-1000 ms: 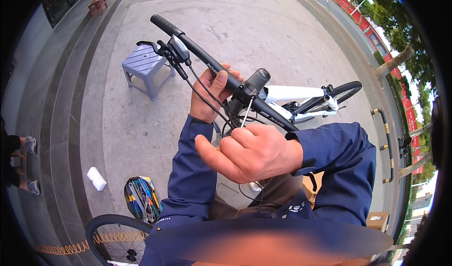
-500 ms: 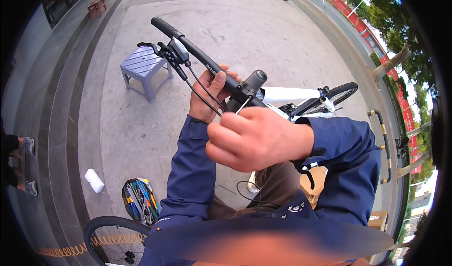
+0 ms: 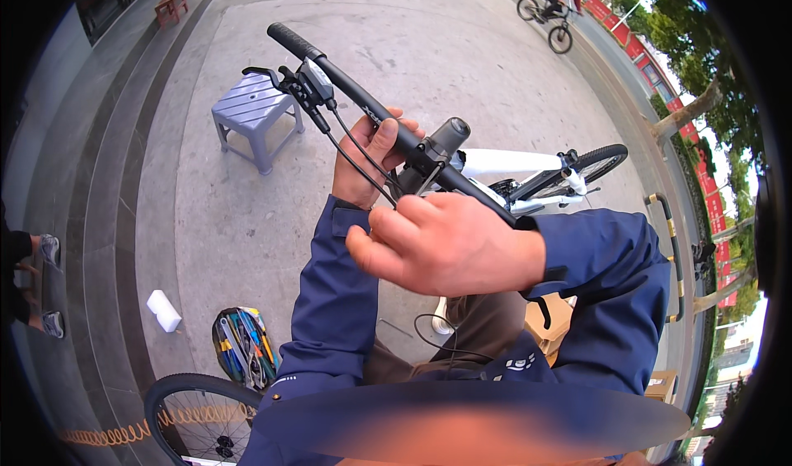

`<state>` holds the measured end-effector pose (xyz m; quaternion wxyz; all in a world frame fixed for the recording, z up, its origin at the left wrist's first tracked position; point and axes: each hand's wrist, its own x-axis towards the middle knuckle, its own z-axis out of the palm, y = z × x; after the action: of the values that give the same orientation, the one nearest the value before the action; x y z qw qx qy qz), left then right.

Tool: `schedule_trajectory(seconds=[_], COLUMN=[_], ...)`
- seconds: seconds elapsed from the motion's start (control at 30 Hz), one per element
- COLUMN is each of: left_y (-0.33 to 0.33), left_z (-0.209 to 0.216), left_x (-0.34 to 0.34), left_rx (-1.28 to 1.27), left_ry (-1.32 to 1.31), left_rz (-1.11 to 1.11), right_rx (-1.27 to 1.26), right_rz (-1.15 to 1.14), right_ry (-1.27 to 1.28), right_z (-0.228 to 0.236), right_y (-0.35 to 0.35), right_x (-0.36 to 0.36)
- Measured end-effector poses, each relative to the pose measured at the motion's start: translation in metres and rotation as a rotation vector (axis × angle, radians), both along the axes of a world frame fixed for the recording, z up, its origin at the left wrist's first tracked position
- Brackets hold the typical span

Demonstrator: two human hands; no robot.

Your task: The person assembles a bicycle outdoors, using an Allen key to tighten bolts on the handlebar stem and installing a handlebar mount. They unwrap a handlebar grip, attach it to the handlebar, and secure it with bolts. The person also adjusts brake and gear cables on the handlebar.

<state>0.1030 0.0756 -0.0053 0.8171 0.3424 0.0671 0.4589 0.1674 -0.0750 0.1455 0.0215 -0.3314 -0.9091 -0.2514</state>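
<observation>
A black bicycle handlebar (image 3: 384, 120) slants across the middle of the view, with a brake lever and shifter (image 3: 305, 87) and their cables near its far-left grip. My left hand (image 3: 356, 173) is closed around the bar beside the stem (image 3: 445, 140), thumb on top. Over the near side of the bar, my right hand (image 3: 450, 243) is curled shut. From it a thin metal hex key (image 3: 431, 182) reaches up to the stem clamp; most of the key is hidden by my fingers. The white bicycle frame (image 3: 511, 162) runs off to the right behind the stem.
A grey-blue plastic stool (image 3: 256, 107) stands left of the handlebar. Lower left are a tool bag (image 3: 246, 346), white foam (image 3: 164, 311) and a loose wheel (image 3: 198, 416). A cardboard box (image 3: 551, 326) is by my right arm. A person stands at far left; a cyclist (image 3: 554, 4) is at top right.
My right hand has turned slightly and shifted a little to the left, the hex key still at the stem. My left hand stays on the bar. A cyclist has come into view at top right.
</observation>
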Motion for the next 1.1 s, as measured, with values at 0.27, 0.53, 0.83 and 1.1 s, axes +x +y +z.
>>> schedule_trajectory(seconds=[0.27, 0.53, 0.83, 1.1], left_y=[-0.001, 0.001, 0.001, 0.001], left_z=[-0.002, -0.003, -0.003, -0.004], left_x=[0.001, 0.001, 0.002, 0.002], left_rx=[0.0, -0.006, 0.002, -0.005], left_ry=[-0.003, 0.009, -0.001, -0.014], left_rz=[0.006, -0.002, 0.007, -0.001], right_rx=[-0.572, -0.219, -0.21, -0.343], right_rz=[0.053, -0.174, 0.073, 0.077], right_ry=[0.246, 0.183, 0.104, 0.237], right_z=[0.026, 0.009, 0.006, -0.001], right_y=[0.011, -0.003, -0.003, 0.009], right_x=[0.015, -0.015, 0.014, 0.023])
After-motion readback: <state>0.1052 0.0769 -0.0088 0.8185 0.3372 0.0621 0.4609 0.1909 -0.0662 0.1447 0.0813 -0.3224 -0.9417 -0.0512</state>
